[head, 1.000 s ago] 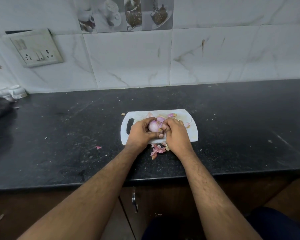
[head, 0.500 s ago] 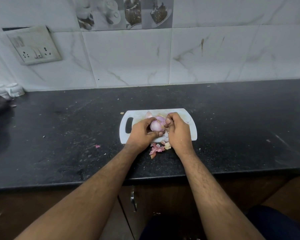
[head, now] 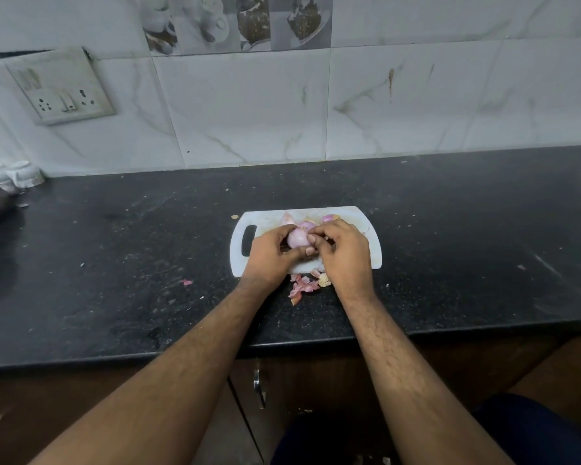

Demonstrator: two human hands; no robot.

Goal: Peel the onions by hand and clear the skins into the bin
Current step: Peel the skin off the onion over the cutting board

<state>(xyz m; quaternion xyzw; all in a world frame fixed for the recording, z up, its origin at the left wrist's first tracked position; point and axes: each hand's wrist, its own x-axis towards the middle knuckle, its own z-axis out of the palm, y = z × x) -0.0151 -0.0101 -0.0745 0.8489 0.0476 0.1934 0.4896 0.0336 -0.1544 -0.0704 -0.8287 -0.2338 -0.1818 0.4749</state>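
A pale pink onion [head: 297, 238] sits between both hands, just above a white cutting board [head: 241, 260] on the black counter. My left hand [head: 271, 256] grips the onion from the left and below. My right hand [head: 344, 255] pinches at its right side with fingertips and thumb. Loose pink skins [head: 303, 286] lie on the counter just in front of the board. More skin pieces [head: 329, 217] lie at the board's far edge. No bin is in view.
The black counter [head: 450, 236] runs left to right, its front edge close to my body. A stray skin scrap [head: 187, 282] lies left of the board. A switch socket plate [head: 61, 87] hangs on the tiled wall. White cups [head: 17, 174] stand at far left.
My right hand's fingers have shifted over the onion's right side, working at the skin. The onion has turned slightly in my left hand's grip. The skins on the counter have not moved.
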